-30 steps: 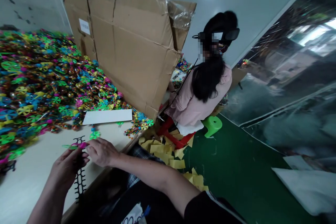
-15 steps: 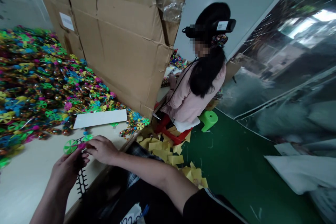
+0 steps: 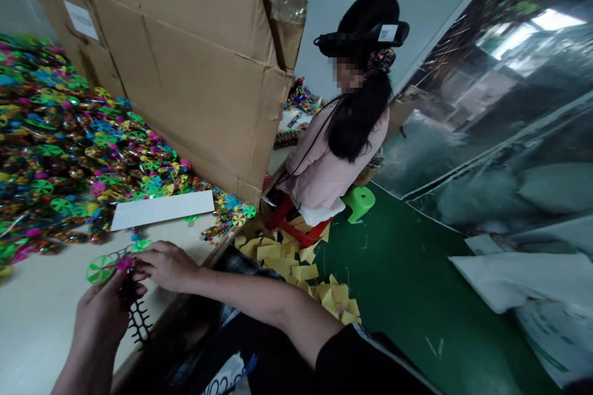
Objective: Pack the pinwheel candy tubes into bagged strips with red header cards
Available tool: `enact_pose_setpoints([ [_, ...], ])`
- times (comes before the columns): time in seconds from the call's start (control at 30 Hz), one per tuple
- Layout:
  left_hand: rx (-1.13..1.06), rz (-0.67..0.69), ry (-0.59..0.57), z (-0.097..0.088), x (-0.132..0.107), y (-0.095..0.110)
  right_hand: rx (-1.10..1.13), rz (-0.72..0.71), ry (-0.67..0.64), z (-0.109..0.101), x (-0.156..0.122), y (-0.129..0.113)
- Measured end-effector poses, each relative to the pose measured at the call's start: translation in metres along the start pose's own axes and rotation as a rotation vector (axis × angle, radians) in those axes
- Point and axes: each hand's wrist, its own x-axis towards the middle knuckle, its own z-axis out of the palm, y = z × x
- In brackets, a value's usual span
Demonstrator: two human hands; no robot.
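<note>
Two hands work at the near edge of a pale table (image 3: 41, 321), on a small plastic pinwheel. The left hand (image 3: 99, 315) is curled closed around a magenta hub (image 3: 124, 264), and a green-and-white pinwheel (image 3: 99, 270) stands out from it, just above the knuckles. The right hand (image 3: 167, 266) comes in from the other side, fingers stretched out and tips at the hub; whether they pinch it cannot be told. A close hold at the hub looks like the steadiest way to handle such a piece, since the thin disc would likely flex if held by its rim. A black toothed plastic strip (image 3: 139, 321) runs just below the left hand.

A big loose heap of multicoloured pinwheels (image 3: 55, 160) spreads across the table, banked against a flattened cardboard carton (image 3: 185, 68) standing on edge, with a white card strip (image 3: 160, 210) at the heap's edge. Beyond the carton, a seated co-worker in a pink top (image 3: 324, 166) faces a smaller pile (image 3: 301, 102). Yellow scraps (image 3: 296, 265) litter the green floor (image 3: 417, 271), and a white printed sack (image 3: 519, 278) lies at lower right, its contents hidden.
</note>
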Motion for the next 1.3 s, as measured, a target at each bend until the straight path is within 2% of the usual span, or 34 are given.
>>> enact_pose_setpoints([
  [0.1,-0.076,-0.067,-0.058,-0.001,0.006,-0.003,0.044,0.011,0.014,-0.001,0.001,0.005],
  [0.23,-0.059,-0.09,-0.043,-0.009,0.008,-0.005,0.195,0.053,0.017,-0.006,-0.001,0.002],
  [0.33,-0.082,-0.014,-0.078,-0.016,0.004,-0.007,0.394,0.11,-0.027,-0.007,-0.002,-0.004],
  [0.43,-0.138,0.062,-0.119,-0.024,0.007,-0.008,0.562,0.129,-0.063,0.002,0.005,-0.003],
  [0.57,-0.207,0.1,-0.139,-0.04,0.017,-0.01,0.666,0.018,0.011,0.031,0.02,0.002],
  [0.7,-0.279,0.122,-0.111,-0.055,0.021,-0.013,0.67,-0.08,0.037,0.055,0.025,0.005],
  [0.8,-0.329,0.118,-0.07,-0.062,0.023,-0.015,0.627,-0.165,0.041,0.059,0.028,0.003],
  [1.0,-0.4,0.119,0.055,-0.066,0.022,-0.022,0.536,-0.329,0.043,0.053,0.033,-0.005],
  [1.07,-0.416,0.128,0.076,-0.068,0.02,-0.025,0.587,-0.309,0.008,0.057,0.032,-0.007],
  [1.17,-0.433,0.145,0.111,-0.073,0.016,-0.029,0.736,-0.166,-0.04,0.065,0.03,-0.009],
  [1.23,-0.438,0.138,0.154,-0.078,0.015,-0.03,0.811,-0.059,-0.009,0.068,0.031,-0.008],
  [1.3,-0.428,0.105,0.179,-0.082,0.014,-0.032,0.805,-0.031,0.032,0.067,0.035,-0.006],
])
